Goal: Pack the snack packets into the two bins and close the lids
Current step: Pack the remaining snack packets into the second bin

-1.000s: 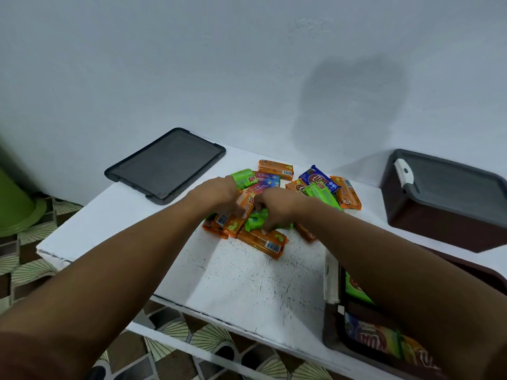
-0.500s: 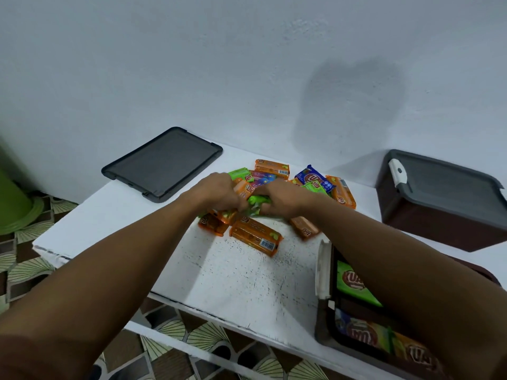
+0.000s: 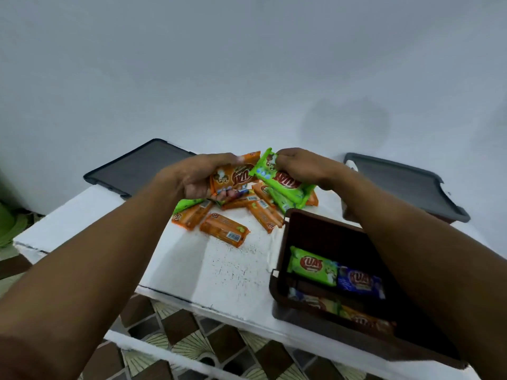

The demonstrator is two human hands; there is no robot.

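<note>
My left hand [image 3: 197,176] grips an orange snack packet [image 3: 236,175], lifted above the pile. My right hand [image 3: 299,165] grips a green snack packet [image 3: 282,182] beside it, also raised. Under them several orange and green packets [image 3: 225,229] lie scattered on the white table [image 3: 219,270]. An open brown bin [image 3: 304,223] stands at the near right with a green packet [image 3: 311,266], a blue packet [image 3: 359,282] and others inside. A second brown bin with a shut grey lid [image 3: 403,182] sits at the far right, partly behind my right forearm.
A loose grey lid [image 3: 137,167] lies at the table's far left corner, against the white wall. The near table edge drops to a patterned tile floor [image 3: 192,338]. Something green [image 3: 8,223] stands on the floor at the left.
Both hands have risen off the pile, each carrying a packet. The camera has tipped down, so the open bin's inside shows more.
</note>
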